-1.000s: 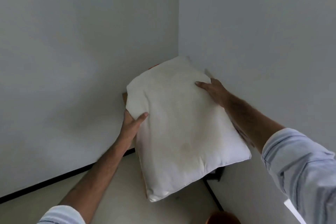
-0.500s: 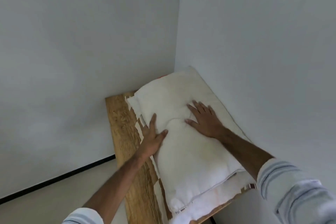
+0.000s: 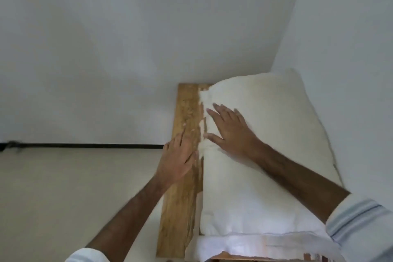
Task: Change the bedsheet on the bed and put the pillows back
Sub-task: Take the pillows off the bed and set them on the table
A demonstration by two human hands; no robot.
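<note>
— Where is the pillow [image 3: 261,155]?

— I see it on the wooden desk [image 3: 180,208], pushed against the wall [image 3: 350,70].

— And the hands?

— My right hand [image 3: 228,128] lies flat on it, fingers straight. My left hand [image 3: 178,158] is flat too, by its left edge, over bare wood.

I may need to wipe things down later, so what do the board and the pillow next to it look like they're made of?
The board looks like bare wood, yellow-brown with streaky grain and a matte, unpolished face; solid or veneer, I cannot tell. The pillow looks like soft off-white woven cloth, probably cotton, over stuffing: it bulges, creases and dents under the right hand.
</note>
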